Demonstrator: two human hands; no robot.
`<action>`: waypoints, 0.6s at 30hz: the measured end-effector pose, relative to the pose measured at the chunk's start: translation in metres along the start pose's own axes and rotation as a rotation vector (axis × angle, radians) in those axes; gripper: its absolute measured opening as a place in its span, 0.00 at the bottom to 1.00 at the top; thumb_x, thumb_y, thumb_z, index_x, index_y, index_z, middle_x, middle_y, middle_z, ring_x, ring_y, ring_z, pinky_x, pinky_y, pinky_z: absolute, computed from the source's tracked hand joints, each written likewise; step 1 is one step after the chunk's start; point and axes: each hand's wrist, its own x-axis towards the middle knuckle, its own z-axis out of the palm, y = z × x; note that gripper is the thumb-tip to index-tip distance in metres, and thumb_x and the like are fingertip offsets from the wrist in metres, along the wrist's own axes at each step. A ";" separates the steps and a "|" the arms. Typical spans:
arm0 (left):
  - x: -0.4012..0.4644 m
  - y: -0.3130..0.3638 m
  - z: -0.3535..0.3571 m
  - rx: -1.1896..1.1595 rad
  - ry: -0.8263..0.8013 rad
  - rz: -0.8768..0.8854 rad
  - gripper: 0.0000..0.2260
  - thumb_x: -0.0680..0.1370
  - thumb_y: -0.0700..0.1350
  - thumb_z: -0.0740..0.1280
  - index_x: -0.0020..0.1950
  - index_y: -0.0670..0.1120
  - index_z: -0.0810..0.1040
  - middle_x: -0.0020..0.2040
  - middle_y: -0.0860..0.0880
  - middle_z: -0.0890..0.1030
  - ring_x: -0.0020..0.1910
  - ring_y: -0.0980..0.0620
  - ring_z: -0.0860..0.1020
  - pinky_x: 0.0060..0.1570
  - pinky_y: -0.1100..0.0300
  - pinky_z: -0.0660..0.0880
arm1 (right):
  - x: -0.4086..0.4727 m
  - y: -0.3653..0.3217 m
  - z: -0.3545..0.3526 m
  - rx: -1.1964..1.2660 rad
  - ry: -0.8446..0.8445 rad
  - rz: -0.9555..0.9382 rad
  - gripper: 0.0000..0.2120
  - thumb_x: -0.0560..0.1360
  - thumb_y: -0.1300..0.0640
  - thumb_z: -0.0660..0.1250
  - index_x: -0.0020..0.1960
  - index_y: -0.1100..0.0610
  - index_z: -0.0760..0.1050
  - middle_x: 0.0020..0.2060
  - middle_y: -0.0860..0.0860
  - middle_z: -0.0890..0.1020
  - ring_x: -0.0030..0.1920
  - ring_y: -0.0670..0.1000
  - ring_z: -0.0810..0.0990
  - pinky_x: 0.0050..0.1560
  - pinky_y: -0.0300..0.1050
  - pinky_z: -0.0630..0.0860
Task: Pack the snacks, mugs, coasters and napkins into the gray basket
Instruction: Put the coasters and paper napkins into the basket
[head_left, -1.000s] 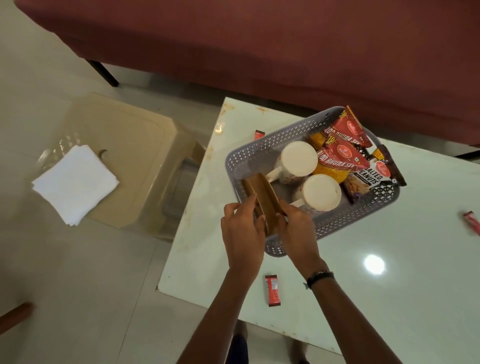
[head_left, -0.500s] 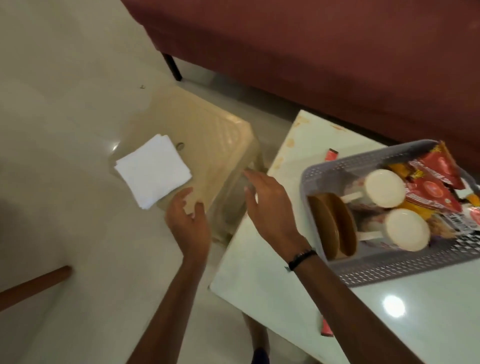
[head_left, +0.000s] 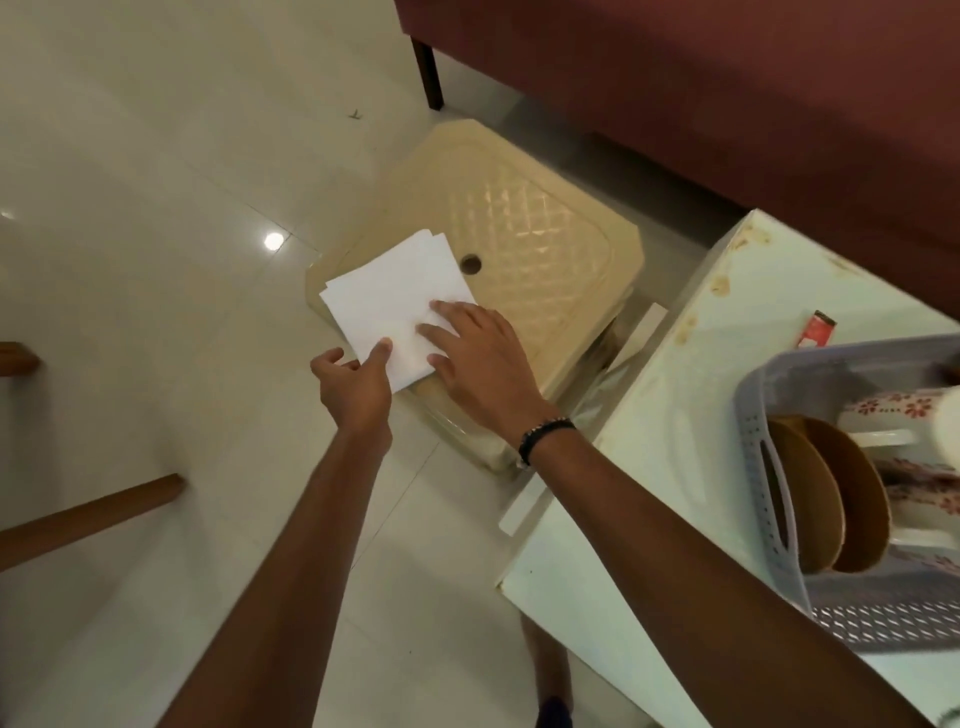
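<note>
The left hand pinched the near corner of the white napkins on the beige stool. The right hand lay flat on them, fingers spread. The gray basket sat on the bench.

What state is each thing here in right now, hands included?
Napkins: stacked on the stool, slightly fanned, not yet packed.
Left hand: thumb on the stack's near edge, starting a grip.
Right hand: flat, fingers resting on the stack.
Stool: upright on the floor.
Gray basket: on the table, partly filled.
Coasters: on edge inside the basket.
Mugs: lying inside the basket.
Red sachet: flat on the table.
</note>
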 end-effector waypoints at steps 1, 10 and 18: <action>0.004 0.000 0.000 -0.010 -0.009 -0.004 0.24 0.72 0.43 0.71 0.65 0.40 0.67 0.54 0.48 0.74 0.50 0.50 0.75 0.46 0.60 0.73 | -0.001 0.000 0.000 -0.003 0.007 -0.004 0.18 0.78 0.55 0.60 0.67 0.53 0.72 0.71 0.52 0.69 0.71 0.54 0.65 0.70 0.52 0.59; -0.033 0.015 -0.005 0.002 -0.381 0.008 0.12 0.74 0.38 0.64 0.57 0.44 0.76 0.56 0.45 0.80 0.52 0.46 0.79 0.51 0.53 0.77 | -0.040 0.004 -0.014 0.319 -0.004 0.129 0.14 0.79 0.52 0.58 0.60 0.53 0.77 0.67 0.50 0.74 0.66 0.51 0.69 0.70 0.49 0.60; -0.137 0.002 0.003 -0.086 -0.783 -0.139 0.15 0.75 0.34 0.60 0.59 0.43 0.76 0.50 0.50 0.84 0.46 0.53 0.81 0.35 0.63 0.78 | -0.145 0.041 -0.099 1.485 0.090 0.865 0.31 0.68 0.46 0.73 0.67 0.47 0.66 0.60 0.44 0.78 0.59 0.48 0.78 0.59 0.50 0.78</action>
